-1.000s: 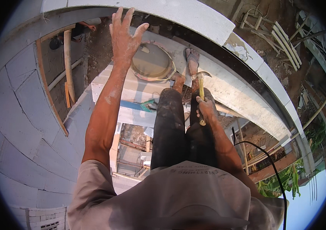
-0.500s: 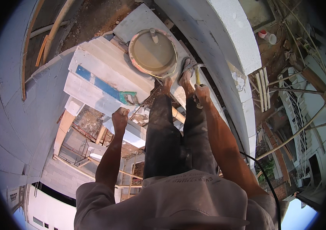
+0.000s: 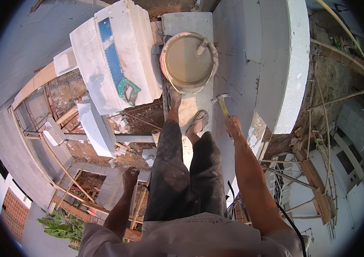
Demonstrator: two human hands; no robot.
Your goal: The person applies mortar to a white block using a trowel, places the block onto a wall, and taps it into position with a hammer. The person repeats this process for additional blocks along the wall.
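My right hand (image 3: 233, 125) is closed round the yellow handle of a claw hammer (image 3: 224, 107). The hammer's metal head points away from me, close to the grey block wall on the right. My left hand (image 3: 131, 176) hangs low on the left with its fingers curled in, and nothing shows in it. It is apart from the blocks. Ahead of my feet stands a round bucket (image 3: 163, 64) of grey wet mix, with a tool's handle (image 3: 202, 47) sticking out at its edge. A handsaw (image 3: 112, 58) with a blue blade and green grip lies on stacked white blocks (image 3: 88, 60) to the left.
Along the right runs a tall block wall (image 3: 272, 55). Beneath my feet is a narrow pale ledge (image 3: 194, 107). Left of it, a drop shows rubble, a loose white block (image 3: 94, 128) and bamboo poles (image 3: 68, 173). More scaffold poles (image 3: 328, 150) stand beyond the wall.
My view has turned, so the wall, bucket and saw appear rotated. The hammer now stands out from my right leg, near the wall. My left hand is lower, nearer my side.
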